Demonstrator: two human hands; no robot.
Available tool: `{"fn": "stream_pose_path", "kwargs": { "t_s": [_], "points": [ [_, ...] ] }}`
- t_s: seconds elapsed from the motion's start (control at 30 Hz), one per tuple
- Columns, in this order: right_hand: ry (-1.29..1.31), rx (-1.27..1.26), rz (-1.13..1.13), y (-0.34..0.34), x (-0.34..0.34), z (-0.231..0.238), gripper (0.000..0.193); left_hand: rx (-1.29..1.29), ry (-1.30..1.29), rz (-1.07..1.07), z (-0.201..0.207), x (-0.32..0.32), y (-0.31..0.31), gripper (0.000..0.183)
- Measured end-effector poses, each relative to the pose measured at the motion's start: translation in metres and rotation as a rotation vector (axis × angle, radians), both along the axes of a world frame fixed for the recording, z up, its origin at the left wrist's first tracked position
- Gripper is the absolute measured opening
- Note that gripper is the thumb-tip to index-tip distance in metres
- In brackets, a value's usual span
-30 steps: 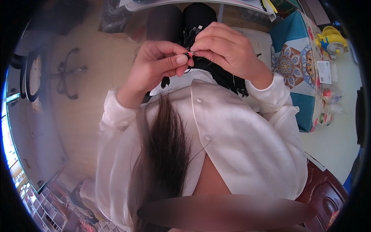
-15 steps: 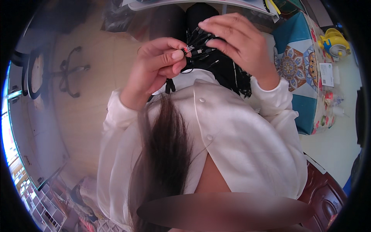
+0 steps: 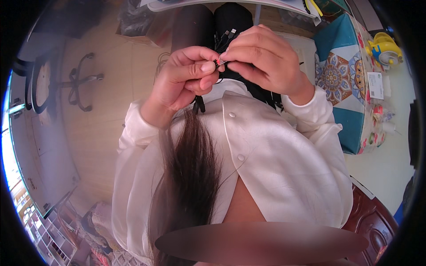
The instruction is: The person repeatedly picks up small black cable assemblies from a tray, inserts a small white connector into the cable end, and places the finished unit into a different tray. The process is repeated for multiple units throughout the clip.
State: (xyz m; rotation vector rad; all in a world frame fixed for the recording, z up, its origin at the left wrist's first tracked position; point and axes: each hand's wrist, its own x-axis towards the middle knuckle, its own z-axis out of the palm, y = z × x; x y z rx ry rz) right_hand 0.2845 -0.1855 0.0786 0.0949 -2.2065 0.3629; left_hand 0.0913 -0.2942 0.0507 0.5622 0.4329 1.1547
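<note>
My left hand (image 3: 188, 77) is closed in a pinch on a black cable, which has small red and silvery ends (image 3: 220, 60) sticking out past the thumb and forefinger. Thumb and fingers of my right hand (image 3: 268, 57) are drawn together on those same ends, so the two sets of fingertips almost meet. Above them, partly behind the right hand, a bundle of black USB cables (image 3: 227, 39) lies over my lap, some plugs showing. A black strand (image 3: 199, 104) hangs below my left hand. Exactly what the right fingertips grip is partly covered.
A white table edge (image 3: 230, 6) crosses the top. To the right stand a teal patterned box (image 3: 348, 128), a yellow fan (image 3: 385, 48) and a white card (image 3: 375, 85). A wheeled chair base (image 3: 82, 82) stands on the floor at left. Long hair (image 3: 191, 177) hangs in front.
My right hand has come down and left from above the cable bundle, its fingers closing at the red and silvery ends. The left hand has hardly moved.
</note>
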Motion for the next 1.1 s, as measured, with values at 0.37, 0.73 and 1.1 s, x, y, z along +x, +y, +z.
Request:
{"fn": "stream_pose_path", "kwargs": {
  "t_s": [0.37, 0.73, 1.1],
  "points": [
    [0.029, 0.151, -0.056, -0.003, -0.003, -0.004, 0.032, -0.028, -0.037, -0.019, 0.002, 0.0, 0.0, 0.01],
    [0.042, -0.011, 0.061, -0.003, 0.0, -0.001, 0.023, 0.044, 0.201, 0.101, 0.007, 0.008, -0.001, 0.01],
    [-0.009, -0.169, 0.021, -0.003, 0.007, -0.002, 0.02, 0.12, 0.278, 0.134, 0.006, 0.005, 0.0, 0.013]
  ]
}}
